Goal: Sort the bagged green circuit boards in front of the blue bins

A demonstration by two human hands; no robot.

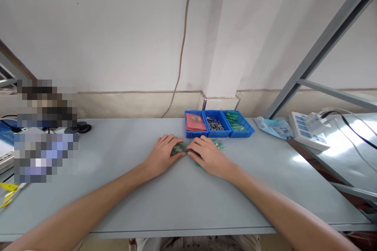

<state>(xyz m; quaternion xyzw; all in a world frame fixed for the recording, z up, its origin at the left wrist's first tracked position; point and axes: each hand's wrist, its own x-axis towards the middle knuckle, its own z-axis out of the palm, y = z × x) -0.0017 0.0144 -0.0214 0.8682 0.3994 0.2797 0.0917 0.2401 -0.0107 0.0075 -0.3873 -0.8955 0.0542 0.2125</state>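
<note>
A small flat green packet (179, 148) with dark markings lies low over the grey table, between my two hands. My left hand (161, 152) closes on its left end, thumb below and fingers above. On the right, my right hand (207, 156) pinches the packet's other end with thumb and fingertips. Part of the packet is hidden under the fingers. Another clear green packet (218, 143) lies on the table just behind my right hand, and a bit of green shows below that hand.
Behind the hands stand three joined blue bins: one with red packets (195, 122), one with metal pins or screws (215, 124), one with green packets (235, 120). At right are a blue-white plastic package (273, 127) and a power strip (308, 131). Black round items (78, 127) sit left.
</note>
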